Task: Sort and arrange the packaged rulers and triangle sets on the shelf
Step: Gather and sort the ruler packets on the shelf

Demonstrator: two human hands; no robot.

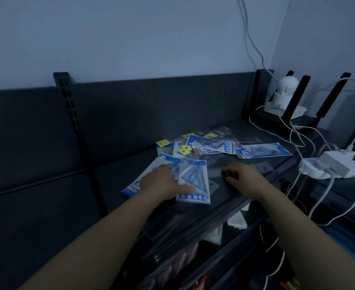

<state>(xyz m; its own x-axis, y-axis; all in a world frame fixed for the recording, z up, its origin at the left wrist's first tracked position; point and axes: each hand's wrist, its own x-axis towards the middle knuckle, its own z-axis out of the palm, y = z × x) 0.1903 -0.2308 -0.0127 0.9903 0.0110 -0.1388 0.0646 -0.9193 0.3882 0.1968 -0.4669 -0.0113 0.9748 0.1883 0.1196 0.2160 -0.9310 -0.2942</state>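
One dark grey metal shelf point(118, 168) carries scattered blue-and-white plastic triangle-set packets point(193, 181), from near middle to far right. The left hand point(164, 181) presses flat, fingers apart, on the nearest. The right hand point(241, 176) curls just right of it near the front edge, grip unclear. A shove could likely slide slick packets off that edge.

Your left hand point(164, 182) lies flat on two blue-and-white triangle packs point(193, 178) near the front of the shelf point(118, 170) — thumb stretched across the nearer one. Just beside it, your right hand point(242, 177) bends its fingers onto a clear pack point(214, 173) — grip unclear. More packs point(214, 146) lie scattered behind.
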